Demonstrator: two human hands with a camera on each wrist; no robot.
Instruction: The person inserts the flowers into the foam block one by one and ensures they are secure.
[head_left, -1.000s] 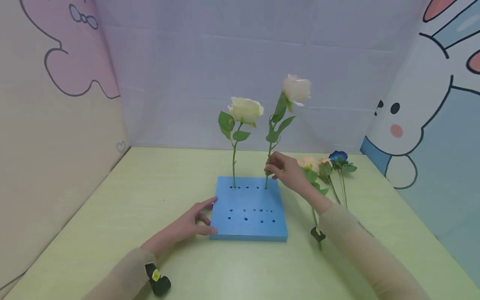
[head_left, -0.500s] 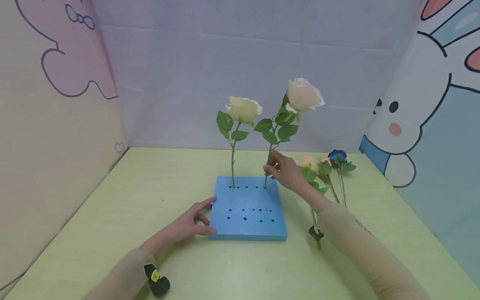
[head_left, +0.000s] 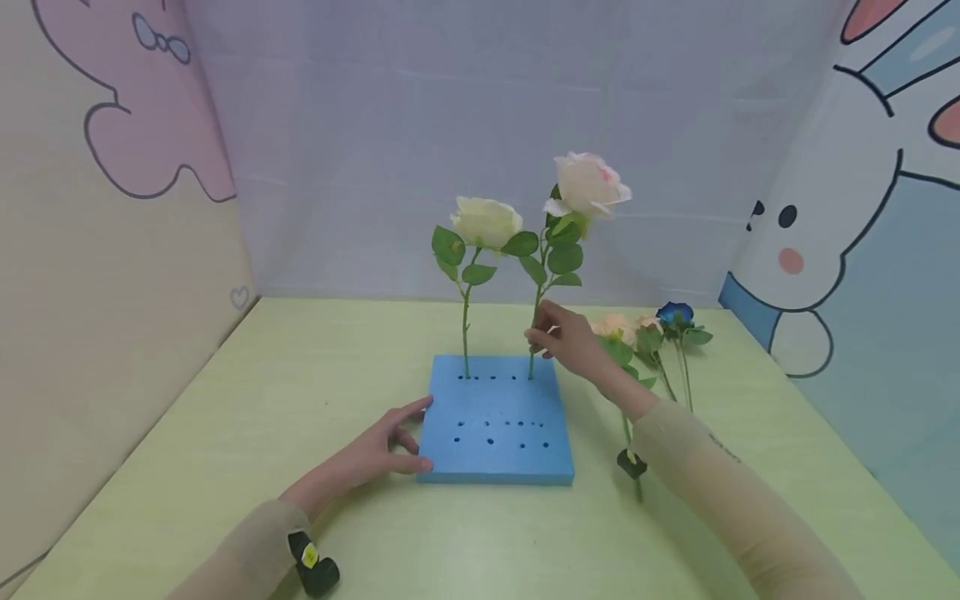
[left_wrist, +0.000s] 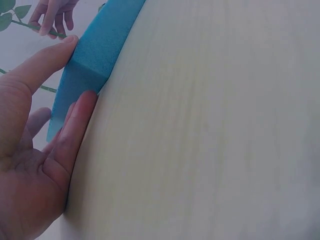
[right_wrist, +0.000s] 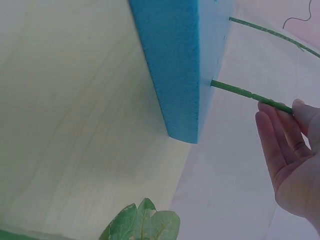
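Note:
My right hand pinches the lower stem of a pale pink rose between thumb and fingers. That stem stands in a hole near the back right of a blue foam board; in the right wrist view the stem meets the board's face. A cream rose stands in the back row to its left, untouched. My left hand rests at the board's left side, thumb and index finger spread and touching its edge. Up close, the left hand's fingers lie against the blue side.
Peach roses and a blue rose lie on the table to the right, partly behind my right forearm. Several holes dot the board. A black wrist device sits at my left cuff. A pale cloth backdrop rises behind the table.
The pink rose's bloom has turned on its stem, swinging right and then back left, and its leaves have fanned out leftward. Both hands stay nearly in place.

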